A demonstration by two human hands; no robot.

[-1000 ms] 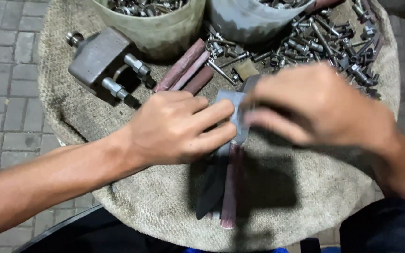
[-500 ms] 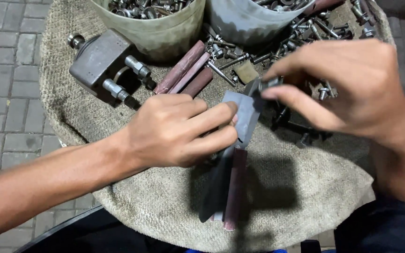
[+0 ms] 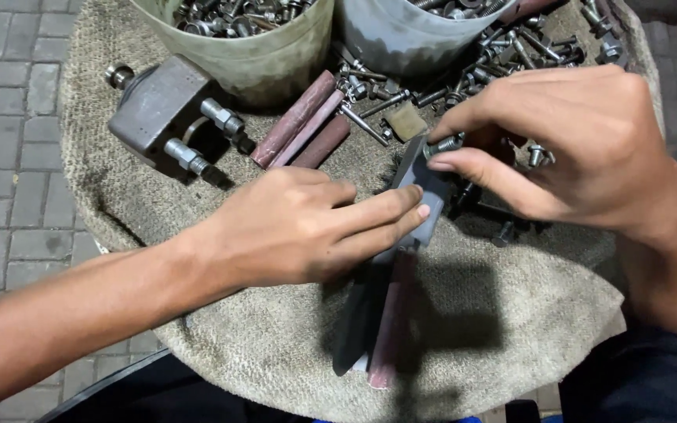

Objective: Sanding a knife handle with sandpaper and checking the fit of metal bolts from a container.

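My left hand (image 3: 307, 227) presses its fingers on a folded strip of grey sandpaper (image 3: 421, 196) that lies over a long dark piece (image 3: 362, 321) and a reddish-brown strip (image 3: 392, 329) on burlap. My right hand (image 3: 573, 141) pinches a small threaded bolt (image 3: 444, 144) between thumb and forefinger, holding it against the upper edge of the sandpaper.
Burlap cloth (image 3: 511, 313) covers a round stand. Two buckets of bolts, a greenish one (image 3: 252, 47) and a grey one (image 3: 409, 35), stand at the back. A grey metal block (image 3: 162, 110) with fittings lies at the left. Rolled brown sandpaper (image 3: 303, 121) and several loose bolts (image 3: 511, 47) lie nearby. Paving bricks (image 3: 1, 117) surround.
My right hand lifted off the sandpaper, reached toward the bolt pile, and now holds a bolt at the sandpaper's edge. My left hand stayed pressed on the sandpaper.
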